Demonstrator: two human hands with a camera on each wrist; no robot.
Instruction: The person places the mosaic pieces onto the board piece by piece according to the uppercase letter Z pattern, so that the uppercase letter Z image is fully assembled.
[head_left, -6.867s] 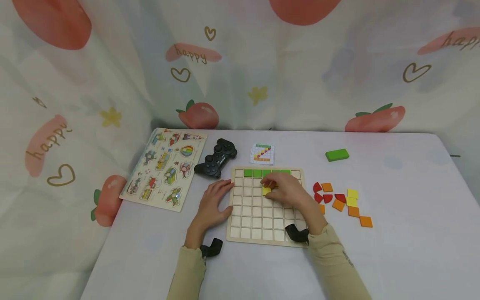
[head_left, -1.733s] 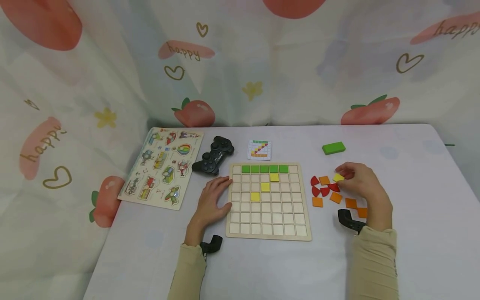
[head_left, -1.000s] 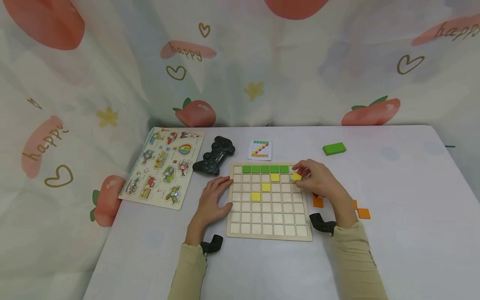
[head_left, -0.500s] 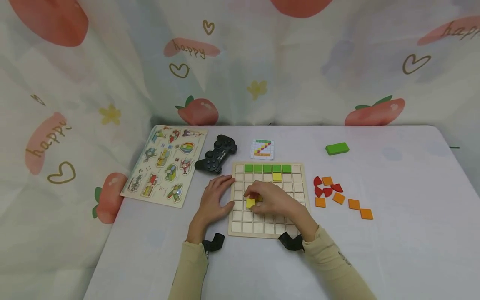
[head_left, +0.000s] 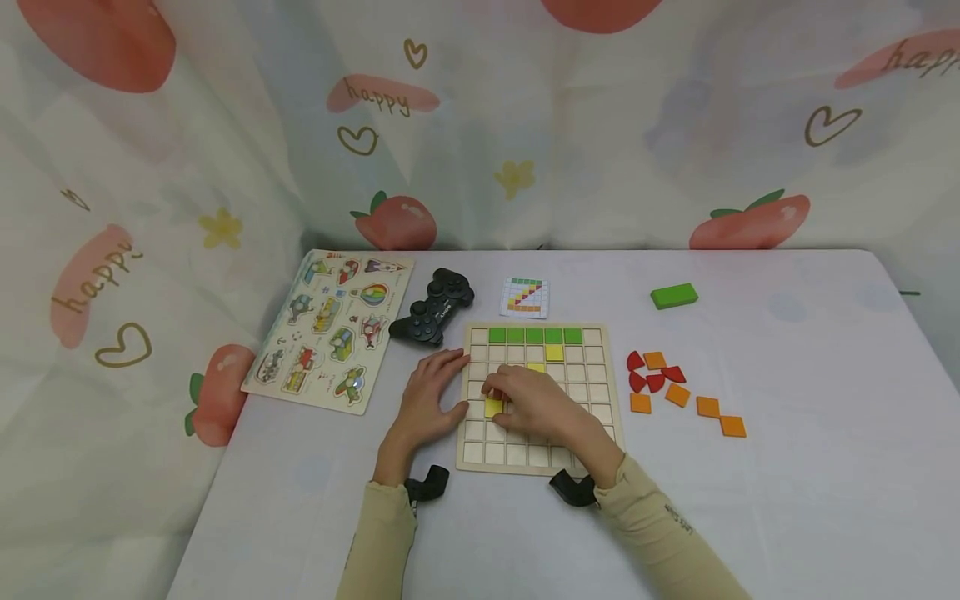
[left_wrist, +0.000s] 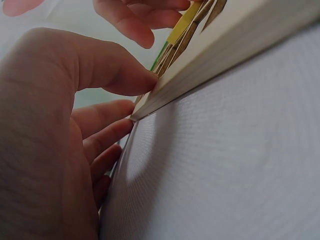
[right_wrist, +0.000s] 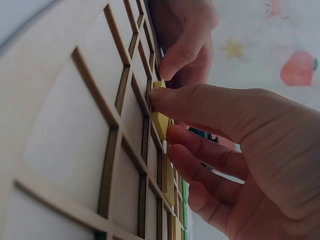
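Here, two hands (head_left: 427,407) (head_left: 537,404); one pinched yellow tile (head_left: 492,408)
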